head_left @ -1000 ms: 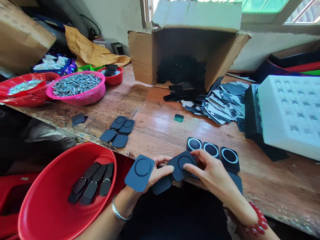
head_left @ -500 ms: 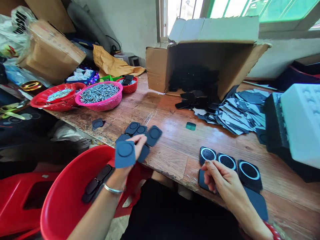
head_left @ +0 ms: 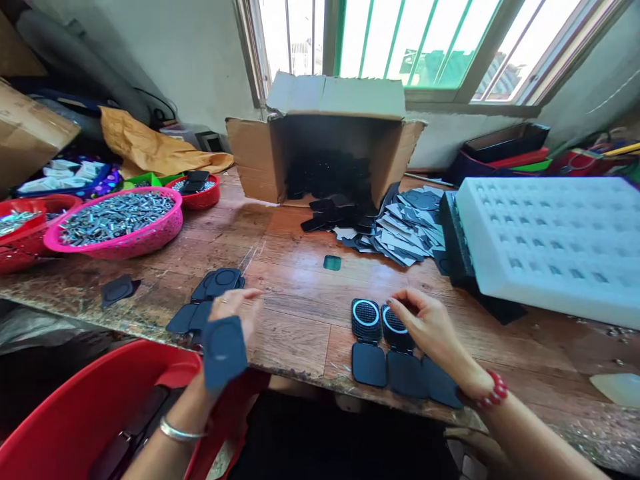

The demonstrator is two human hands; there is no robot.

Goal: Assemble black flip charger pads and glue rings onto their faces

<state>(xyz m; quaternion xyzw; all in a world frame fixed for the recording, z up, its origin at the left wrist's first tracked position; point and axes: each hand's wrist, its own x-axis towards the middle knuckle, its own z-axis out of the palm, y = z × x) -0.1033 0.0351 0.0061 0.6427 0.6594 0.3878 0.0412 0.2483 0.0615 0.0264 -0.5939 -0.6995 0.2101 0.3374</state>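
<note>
My left hand [head_left: 240,313] is blurred, its fingers stretched to the right beside a stack of dark hinged square units [head_left: 220,283]. A dark square pad with a faint ring mark [head_left: 225,353] lies over the back of this hand and the wrist; how it is held there is hidden. My right hand [head_left: 425,320] is closed, thumb and forefinger together over the row of opened units; anything between them is too small to see. The leftmost unit [head_left: 367,319] shows a white ring on a grid, with its plain dark flap [head_left: 369,365] toward me. The third unit is partly covered.
A red tub [head_left: 60,407] with dark units stands below the table's left edge. A pink basket [head_left: 165,223] holds small metal parts. An open carton [head_left: 257,160], a pile of dark and white pads [head_left: 405,227] and a white foam tray [head_left: 490,267] are farther back.
The view has turned right. The unit at my left fingers now lies on the stack, and those fingers have let go. The square pad stays with my left hand. My right hand remains at the ringed units.
</note>
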